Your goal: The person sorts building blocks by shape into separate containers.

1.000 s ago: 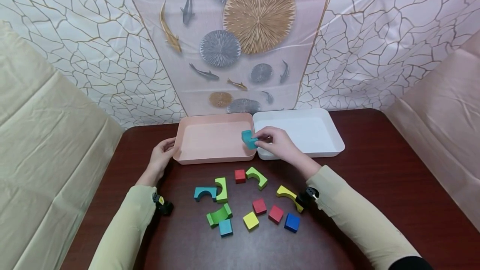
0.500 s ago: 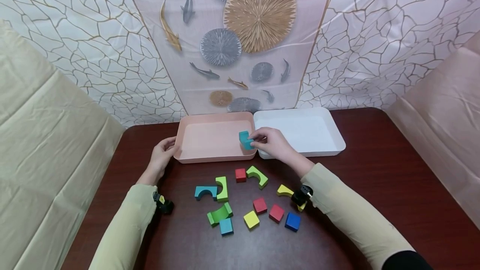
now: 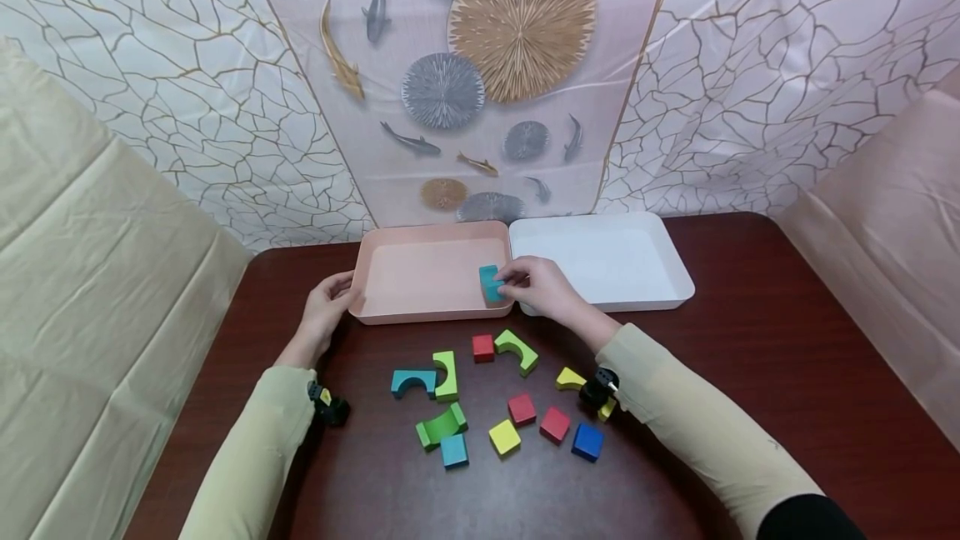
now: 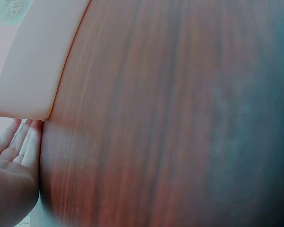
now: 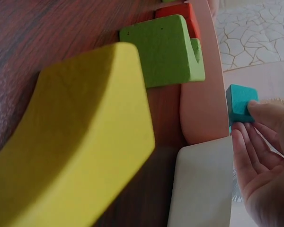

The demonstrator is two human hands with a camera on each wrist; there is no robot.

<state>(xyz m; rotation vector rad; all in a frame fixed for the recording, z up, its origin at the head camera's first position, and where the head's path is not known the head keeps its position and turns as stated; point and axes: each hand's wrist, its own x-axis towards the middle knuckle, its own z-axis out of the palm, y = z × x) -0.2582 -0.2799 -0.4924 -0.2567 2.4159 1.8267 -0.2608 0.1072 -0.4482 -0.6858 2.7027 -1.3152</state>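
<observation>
Over the pink tray (image 3: 420,269), the right hand (image 3: 546,286) pinches a teal block (image 3: 488,282), best lowered gently before release while the left hand (image 3: 322,311) grips the tray's end.

The site reads as a screened-off tabletop recording station; the type of building cannot be determined. A dark wood-grain table (image 3: 757,373) meets a creased, printed hanging (image 3: 517,182) at the far edge. Plain beige drapes (image 3: 112,273) flank the left and right. Wrist-worn devices (image 3: 330,408) are noted.

Brown table (image 3: 765,340), pinkish backdrop (image 3: 465,82) (fish-printed)
</observation>
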